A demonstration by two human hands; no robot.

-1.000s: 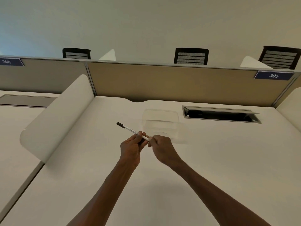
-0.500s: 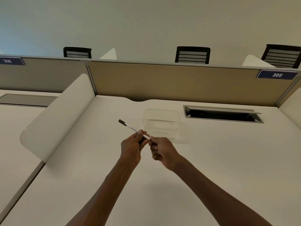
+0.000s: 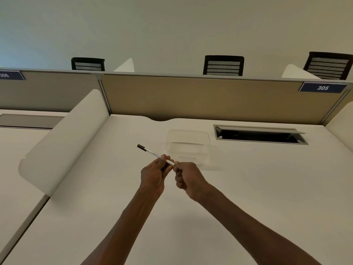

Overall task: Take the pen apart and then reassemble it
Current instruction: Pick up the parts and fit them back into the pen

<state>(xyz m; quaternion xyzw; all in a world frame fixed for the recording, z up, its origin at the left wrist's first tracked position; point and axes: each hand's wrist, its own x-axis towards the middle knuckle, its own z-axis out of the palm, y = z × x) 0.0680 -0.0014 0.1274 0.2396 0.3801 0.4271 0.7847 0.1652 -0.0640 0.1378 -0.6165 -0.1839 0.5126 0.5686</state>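
While left hand (image 3: 153, 174) grips pen (image 3: 152, 153), right hand (image 3: 188, 177) pinches its end.

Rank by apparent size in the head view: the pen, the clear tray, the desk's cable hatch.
1. Cable hatch, widest.
2. Clear tray, though its faint edges make its extent unsure.
3. Pen, partly hidden in the left hand and right hand.

Single head-worn wide-angle view, looking forward and down across a white desk (image 3: 248, 188), near the hands
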